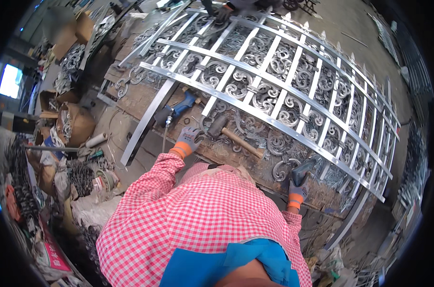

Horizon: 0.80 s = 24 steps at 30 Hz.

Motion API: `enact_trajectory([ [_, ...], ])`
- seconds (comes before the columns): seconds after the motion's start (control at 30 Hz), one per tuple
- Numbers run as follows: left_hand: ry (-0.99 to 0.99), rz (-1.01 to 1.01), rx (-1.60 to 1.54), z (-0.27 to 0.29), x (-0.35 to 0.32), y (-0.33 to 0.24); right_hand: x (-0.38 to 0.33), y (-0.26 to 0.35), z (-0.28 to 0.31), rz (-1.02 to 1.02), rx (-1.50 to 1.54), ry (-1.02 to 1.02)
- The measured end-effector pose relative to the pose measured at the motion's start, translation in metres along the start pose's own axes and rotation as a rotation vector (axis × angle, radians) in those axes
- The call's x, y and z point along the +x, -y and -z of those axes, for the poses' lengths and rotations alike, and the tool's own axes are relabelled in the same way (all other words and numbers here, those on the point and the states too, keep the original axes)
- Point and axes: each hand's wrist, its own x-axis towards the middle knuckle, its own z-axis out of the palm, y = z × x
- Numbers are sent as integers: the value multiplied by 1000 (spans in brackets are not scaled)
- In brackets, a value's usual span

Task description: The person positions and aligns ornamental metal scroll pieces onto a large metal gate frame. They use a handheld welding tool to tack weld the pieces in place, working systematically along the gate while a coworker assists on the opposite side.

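Observation:
My left hand (190, 137), in a grey glove with an orange cuff, rests at the near edge of the wooden table (205, 150), its fingers spread and holding nothing. My right hand (297, 190), gloved alike, is closed around a dark power tool (302, 173) at the table's right front; its exact kind is hard to tell. Between my hands lies a hammer (236, 138) with a wooden handle. A blue air tool (182, 106) with a hose lies just beyond my left hand. A silver metal fence panel (269, 117), with pointed bars and scroll ornaments, spans the table.
Loose scrolls (285, 168) and many small metal pieces litter the table. Another person's gloved hand (222, 15) touches the panel's far side. Sacks and cartons (76, 124) crowd the left floor. Metal legs (147, 124) slant out toward me. Stacked panels (415, 71) stand at right.

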Motion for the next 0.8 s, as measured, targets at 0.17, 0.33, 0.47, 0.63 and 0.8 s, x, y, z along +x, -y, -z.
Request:
enact_trajectory([
  [0.17, -162, 38, 32, -18, -15, 22, 15, -15, -34, 48, 51, -49],
  [0.33, -236, 95, -115, 10, -2, 36, 19, -35, -51, -58, 8, -7],
  [0.47, -335, 125, -181, 29, 20, 55, 17, -37, -47, -97, -55, 8],
  [0.63, -420, 138, -168, 29, 60, 87, 7, -23, -32, -140, -140, 6],
  [0.8, -552, 263, -204, 61, 110, 128, -7, 9, -28, -156, -223, -48],
])
